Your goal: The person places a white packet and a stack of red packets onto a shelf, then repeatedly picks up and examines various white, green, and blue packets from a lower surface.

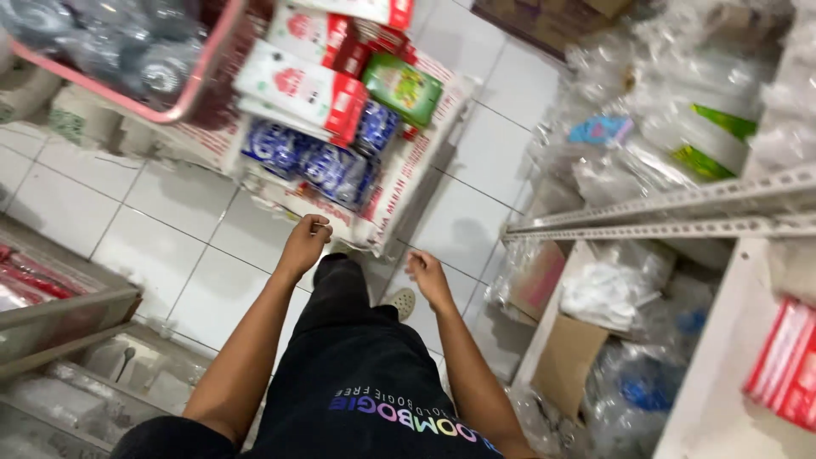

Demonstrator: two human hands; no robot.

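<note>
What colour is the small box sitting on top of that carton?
Green box, with a yellow-green printed picture; the head view shows it atop the carton.

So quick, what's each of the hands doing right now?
Left hand: closed in a fist, nothing visible in it.
Right hand: loosely curled, empty.

White floor tiles (187,246), grey grout. Top-centre carton (399,183): white with red print; inside, red-and-white boxes (306,89), a green packet (402,87), blue-and-white patterned packs (314,161). Upper left, pink-rimmed basket (183,102). Black shorts (357,374) with multicoloured lettering, bottom centre. Right: pale metal shelf rails (680,212), clear bags (680,93), brown cardboard box (568,361), red-and-white pack (786,365).
</note>
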